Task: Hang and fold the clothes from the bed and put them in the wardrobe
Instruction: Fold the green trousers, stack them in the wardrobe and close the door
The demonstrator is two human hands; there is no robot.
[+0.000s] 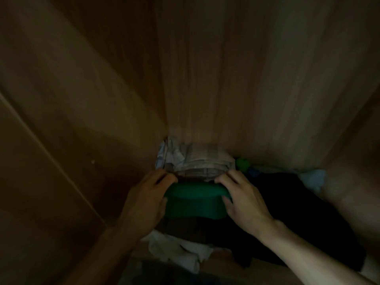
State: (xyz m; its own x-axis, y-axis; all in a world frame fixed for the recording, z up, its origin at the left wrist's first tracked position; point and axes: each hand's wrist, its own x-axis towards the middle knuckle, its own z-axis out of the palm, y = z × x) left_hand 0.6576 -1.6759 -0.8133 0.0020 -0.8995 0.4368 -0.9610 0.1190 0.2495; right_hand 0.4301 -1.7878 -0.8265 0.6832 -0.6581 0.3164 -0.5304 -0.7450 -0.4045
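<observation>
Folded green garment (195,200) sat in brown wooden wardrobe (226,79); left hand (148,200) and right hand (243,200) gripped its ends; pale checked cloth (197,159) just behind.

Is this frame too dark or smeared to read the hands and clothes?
Head view: dim and underlit, no glare. Head view: the wardrobe panels look streaked and soft, their edges bent by the wide lens. Head view: left hand, right hand and the green garment between them are readable; the black clothes at right sink into shadow.
</observation>
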